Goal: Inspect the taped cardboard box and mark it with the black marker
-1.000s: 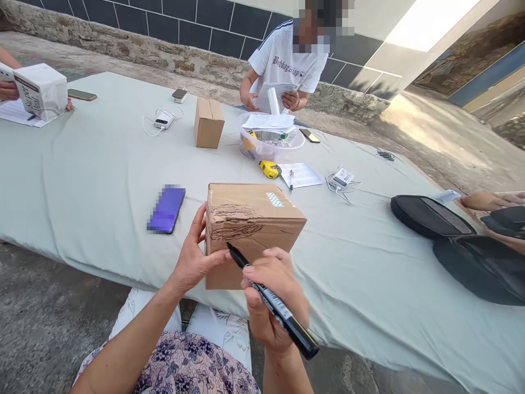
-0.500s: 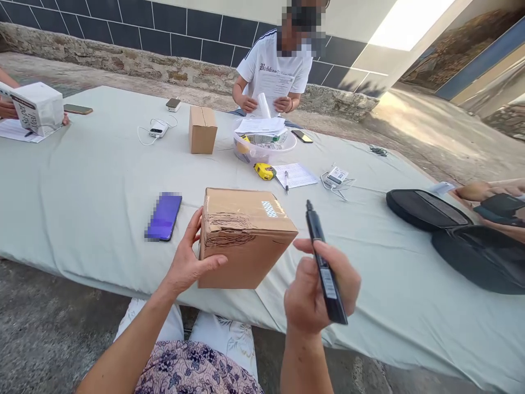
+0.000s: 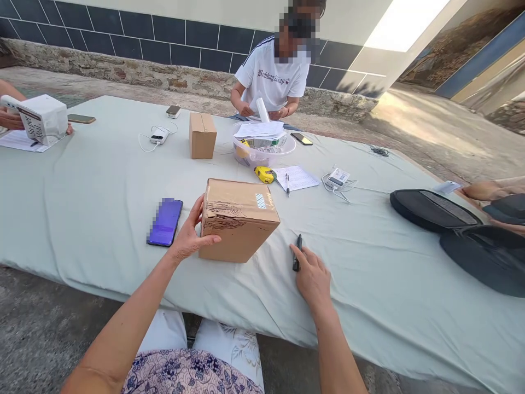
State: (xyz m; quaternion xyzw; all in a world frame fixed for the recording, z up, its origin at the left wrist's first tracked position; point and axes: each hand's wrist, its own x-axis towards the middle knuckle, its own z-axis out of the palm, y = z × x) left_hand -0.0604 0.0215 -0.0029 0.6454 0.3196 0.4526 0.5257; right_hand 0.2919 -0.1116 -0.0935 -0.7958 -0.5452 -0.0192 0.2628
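Note:
A brown cardboard box (image 3: 233, 241) with black scribbles along its left edges stands on the cloth-covered table in front of me. My left hand (image 3: 191, 232) grips its left side, thumb on the near face and fingers round the far side. To the right of the box, a capped black marker (image 3: 297, 257) is down at the tablecloth, pointing away from me. My right hand (image 3: 314, 273) pinches it between thumb and fingers, with the palm facing down. A phone with a purple screen (image 3: 165, 221) lies left of my left hand.
Beyond the box are a smaller carton (image 3: 202, 137), a plastic basket (image 3: 262, 156) of papers, a yellow tape measure (image 3: 264, 174) and a pen (image 3: 287, 185) on a sheet. An open black case (image 3: 435, 210) lies right. A person (image 3: 270, 82) sits opposite; others' hands show at both sides.
My right hand has lowered the marker from the air to the tablecloth and turned palm down. The box has shifted slightly away from me under my left hand. The person opposite has lowered a paper.

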